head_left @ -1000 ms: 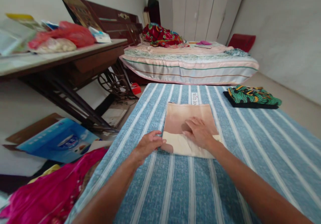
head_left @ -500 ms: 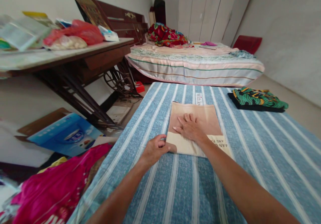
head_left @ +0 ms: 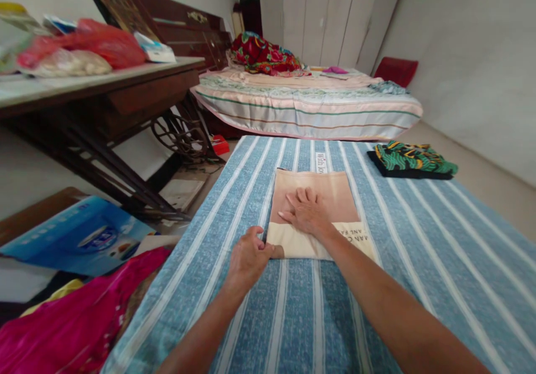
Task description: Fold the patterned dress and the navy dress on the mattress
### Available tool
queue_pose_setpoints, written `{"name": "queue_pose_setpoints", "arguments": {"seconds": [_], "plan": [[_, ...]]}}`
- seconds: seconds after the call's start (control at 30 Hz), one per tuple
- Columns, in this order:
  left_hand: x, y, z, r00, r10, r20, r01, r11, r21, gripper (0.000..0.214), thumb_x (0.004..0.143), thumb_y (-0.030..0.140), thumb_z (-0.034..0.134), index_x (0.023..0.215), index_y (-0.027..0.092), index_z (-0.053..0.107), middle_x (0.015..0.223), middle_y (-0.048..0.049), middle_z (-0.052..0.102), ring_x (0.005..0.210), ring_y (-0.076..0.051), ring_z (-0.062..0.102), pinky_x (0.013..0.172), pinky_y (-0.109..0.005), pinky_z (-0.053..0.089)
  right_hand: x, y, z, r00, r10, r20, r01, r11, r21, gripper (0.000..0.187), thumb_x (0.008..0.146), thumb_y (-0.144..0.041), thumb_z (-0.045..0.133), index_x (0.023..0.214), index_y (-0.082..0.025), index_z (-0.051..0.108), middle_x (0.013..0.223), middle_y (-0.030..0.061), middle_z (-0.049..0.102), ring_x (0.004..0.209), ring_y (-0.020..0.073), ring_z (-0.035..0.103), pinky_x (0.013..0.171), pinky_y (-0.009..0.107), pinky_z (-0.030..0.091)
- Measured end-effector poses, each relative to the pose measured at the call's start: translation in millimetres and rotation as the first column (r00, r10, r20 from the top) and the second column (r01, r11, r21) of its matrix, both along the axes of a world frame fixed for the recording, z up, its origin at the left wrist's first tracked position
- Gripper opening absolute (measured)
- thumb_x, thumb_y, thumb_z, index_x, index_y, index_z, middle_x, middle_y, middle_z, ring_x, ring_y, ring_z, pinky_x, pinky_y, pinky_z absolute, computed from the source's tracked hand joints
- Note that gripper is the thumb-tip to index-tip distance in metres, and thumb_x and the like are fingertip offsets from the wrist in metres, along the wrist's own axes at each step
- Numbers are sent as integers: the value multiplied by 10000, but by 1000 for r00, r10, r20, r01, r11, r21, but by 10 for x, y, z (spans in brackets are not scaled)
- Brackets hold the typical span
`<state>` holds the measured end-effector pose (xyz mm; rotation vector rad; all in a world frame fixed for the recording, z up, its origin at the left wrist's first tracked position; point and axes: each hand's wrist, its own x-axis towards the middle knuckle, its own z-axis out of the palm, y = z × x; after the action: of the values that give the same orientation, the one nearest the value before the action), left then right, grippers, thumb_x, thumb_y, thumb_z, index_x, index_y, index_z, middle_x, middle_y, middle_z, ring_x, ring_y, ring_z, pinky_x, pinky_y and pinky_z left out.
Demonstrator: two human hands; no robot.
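Note:
A folded garment point(head_left: 318, 192), tan above and cream below with dark printed letters, lies flat on the blue-and-white striped bed cover point(head_left: 288, 312). My right hand point(head_left: 307, 211) rests palm down on its middle, fingers spread. At the garment's near left corner is my left hand point(head_left: 250, 252). Its thumb touches the corner, while the fingers are bent and stand apart from the thumb, with no cloth visible between them.
Farther right on the cover lies a folded green, black and orange cloth point(head_left: 414, 159). Left stand a sewing-machine table point(head_left: 100, 92) with bags, a blue box point(head_left: 84, 234) and pink clothing point(head_left: 84, 312). Behind is another bed point(head_left: 310, 106) with a red floral bundle point(head_left: 266, 54).
The view has turned slightly to the right, so everything sits farther left. Both hands keep nearly the same places on the garment, which lies as before.

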<state>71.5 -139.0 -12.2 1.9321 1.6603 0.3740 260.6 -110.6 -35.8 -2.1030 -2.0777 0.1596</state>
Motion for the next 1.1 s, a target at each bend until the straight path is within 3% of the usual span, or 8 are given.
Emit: {"name": "queue_pose_setpoints", "arguments": {"seconds": [0.07,0.13,0.27,0.33,0.43,0.73,0.9,1.1], "plan": [[9,14,24,996,-28,-85,31,999,38,397,734,270,552,1104,128,522,702,-7,645,722,-191,623,661,-283,446,-4,10,13,1000,1,-13,-1,1000,2,691,834,-701,256,1351,-256,372,1458,134,265,1323,377,159,991,594,129],[35,23,26,984,-63,-166,96,976,197,365,740,249,538,1083,123,539,848,-66,662,881,-234,608,775,-340,463,5,31,45,999,2,-38,-2,1000,-10,682,834,-698,272,1345,-260,381,1455,132,275,1325,373,167,997,591,131],[213,-13,27,943,-192,-273,315,783,536,309,783,208,484,1063,106,568,1246,-169,525,1241,-303,393,1022,-438,335,119,38,193,989,-37,-145,32,999,-36,673,867,-661,237,1384,-237,316,1478,137,238,1341,334,188,1024,544,154],[355,-41,30,912,-251,-325,396,750,530,304,821,198,441,1078,100,570,1325,-177,464,1302,-296,324,1050,-427,310,220,-24,281,981,-88,-171,84,996,-35,686,885,-638,202,1407,-199,276,1488,153,215,1353,323,174,1038,519,155],[549,-50,-10,868,-270,-418,453,776,439,353,864,250,418,1158,99,541,1389,-171,411,1333,-291,284,1048,-426,311,382,-228,327,981,-153,-117,151,988,-21,683,901,-605,199,1404,-153,292,1485,166,224,1366,321,140,1055,499,133],[586,66,-265,780,-296,-551,490,837,244,603,904,483,321,1394,131,336,1490,-137,243,1376,-282,183,1075,-460,214,728,-822,-182,960,-278,-18,276,957,-87,717,903,-581,245,1434,-100,222,1504,171,159,1386,272,93,1083,432,127],[582,48,-207,773,-281,-569,473,852,221,610,895,500,334,1384,136,363,1484,-149,254,1373,-302,183,1073,-460,225,710,-858,-157,960,-279,-31,276,959,-64,725,895,-587,263,1427,-95,253,1494,183,186,1378,293,126,1082,443,138],[513,-11,-234,751,-348,-561,586,743,324,589,881,508,381,1359,167,407,1478,-141,276,1373,-293,188,1092,-477,194,608,-1092,-227,989,-149,-21,149,988,26,750,872,-629,281,1421,-118,284,1487,178,214,1379,294,125,1086,460,130]]}}
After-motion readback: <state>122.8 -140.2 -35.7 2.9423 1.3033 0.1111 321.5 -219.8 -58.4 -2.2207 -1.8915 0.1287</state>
